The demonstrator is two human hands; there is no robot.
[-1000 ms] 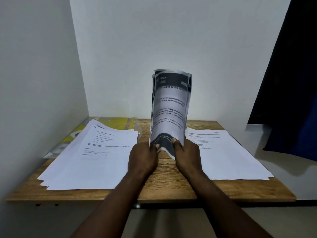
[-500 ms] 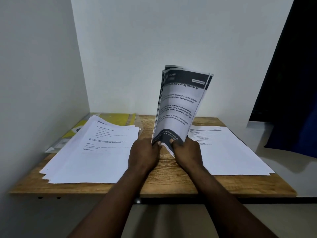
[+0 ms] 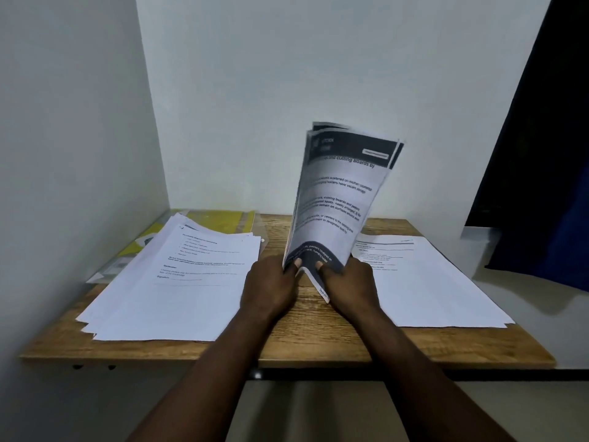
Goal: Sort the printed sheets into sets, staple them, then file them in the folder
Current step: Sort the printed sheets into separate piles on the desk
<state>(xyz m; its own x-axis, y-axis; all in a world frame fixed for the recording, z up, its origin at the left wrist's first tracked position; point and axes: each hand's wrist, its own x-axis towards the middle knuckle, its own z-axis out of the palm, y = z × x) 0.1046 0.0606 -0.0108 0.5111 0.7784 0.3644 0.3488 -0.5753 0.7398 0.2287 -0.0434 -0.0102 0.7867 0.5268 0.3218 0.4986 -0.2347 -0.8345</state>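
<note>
A set of printed sheets with dark header and footer bands (image 3: 334, 199) stands upright over the middle of the wooden table (image 3: 306, 339), its top leaning right. My left hand (image 3: 269, 290) and my right hand (image 3: 350, 287) both pinch its bottom edge, thumbs on the front page. A loose pile of white printed sheets (image 3: 178, 282) lies on the left of the table. A flatter pile of sheets (image 3: 427, 282) lies on the right. A yellow folder in a clear sleeve (image 3: 220, 220) lies at the back left, partly under the left pile.
White walls close in on the left and at the back. A dark curtain (image 3: 541, 154) hangs at the right, beyond a pale ledge (image 3: 541, 307). The table's front edge runs just under my forearms.
The upright set has fanned wider and its top has swung to the right. My hands stay at its bottom edge in about the same spot.
</note>
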